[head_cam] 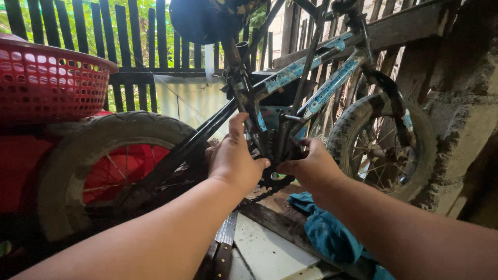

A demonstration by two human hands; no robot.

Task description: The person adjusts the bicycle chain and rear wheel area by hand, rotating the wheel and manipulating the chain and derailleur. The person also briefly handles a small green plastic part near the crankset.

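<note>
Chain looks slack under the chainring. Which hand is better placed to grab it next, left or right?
Right, probably. The right hand sits at the chainring, just above the chain. The left hand is on the bike frame side, thumb up, seemingly steadying it.

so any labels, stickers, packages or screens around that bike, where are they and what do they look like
Upper frame sticker: long strip along the bicycle's upper tube, light blue with pale markings.
Lower frame sticker: long strip on the slanted tube beneath it, the same light blue and pale.
Small sticker: short blue patch on the black tube just above the left hand.
No packages, signs or screens show.
</note>
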